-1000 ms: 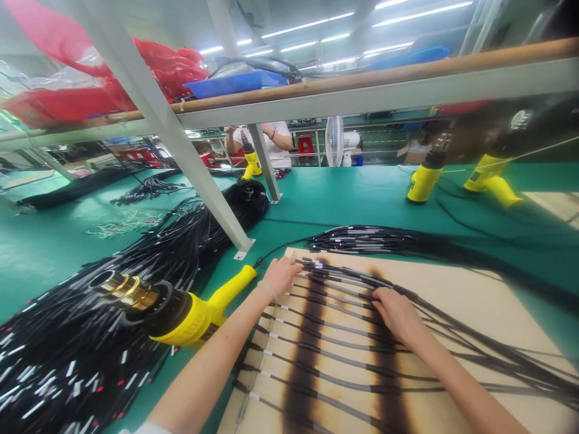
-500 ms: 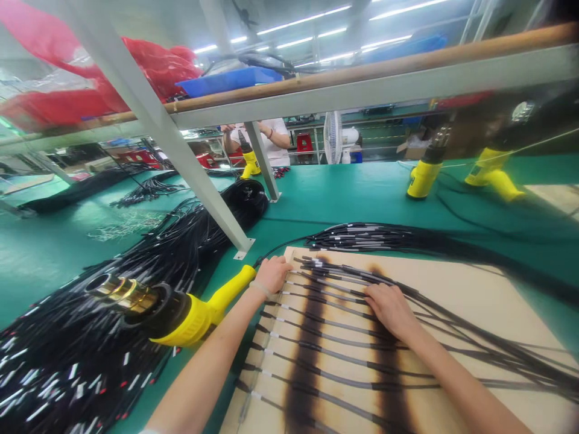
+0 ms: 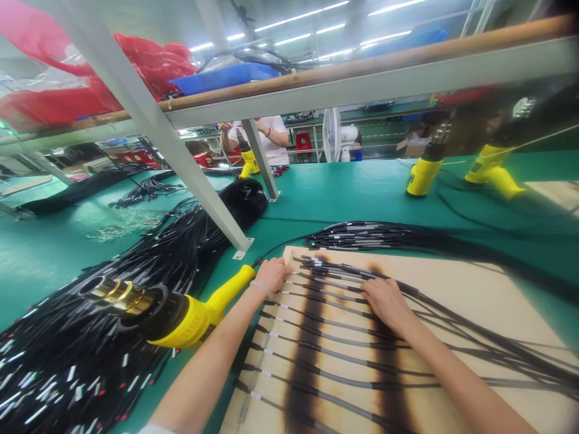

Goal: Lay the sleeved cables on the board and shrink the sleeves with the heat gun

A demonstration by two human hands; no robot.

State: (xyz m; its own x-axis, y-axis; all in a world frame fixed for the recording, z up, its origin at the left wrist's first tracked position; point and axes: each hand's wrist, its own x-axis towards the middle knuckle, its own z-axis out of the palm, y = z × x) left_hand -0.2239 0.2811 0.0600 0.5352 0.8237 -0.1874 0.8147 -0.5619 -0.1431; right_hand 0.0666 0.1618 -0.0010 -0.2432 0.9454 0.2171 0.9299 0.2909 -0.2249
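Lying across the wooden board (image 3: 456,289), the black cables (image 3: 325,346) run in a spaced row, their white-marked ends toward the board's 9 o'clock edge. They fan together toward 3 o'clock. Two scorch bands (image 3: 304,386) cross the board beneath them.

Left hand (image 3: 271,274): at the board's 10 o'clock corner, fingers curled, knuckles up, resting on the farthest cable ends. Whether it pinches a cable cannot be told.

Right hand (image 3: 382,299): at 3 o'clock of the left hand, palm down and opened flat, fingers spread over the upper cables on the second scorch band. It presses on them and grips nothing.

Yellow heat gun (image 3: 190,316): lies on the green surface (image 3: 344,193) at 9 o'clock of the board, with its brass nozzle pointing to 9 o'clock. Its handle tip is just beside the left hand.

Large cable heap (image 3: 67,361): fills the surface at 8 o'clock, under and behind the heat gun. A second bundle (image 3: 384,235) lies along the board's 12 o'clock edge.

Further items: two more yellow heat guns (image 3: 423,175) stand at 1 o'clock, well apart from the board. A slanted grey shelf strut (image 3: 181,163) is bolted down at 11 o'clock. A white fan (image 3: 332,135) and a co-worker's torso (image 3: 271,141) sit at 12 o'clock beyond the surface.
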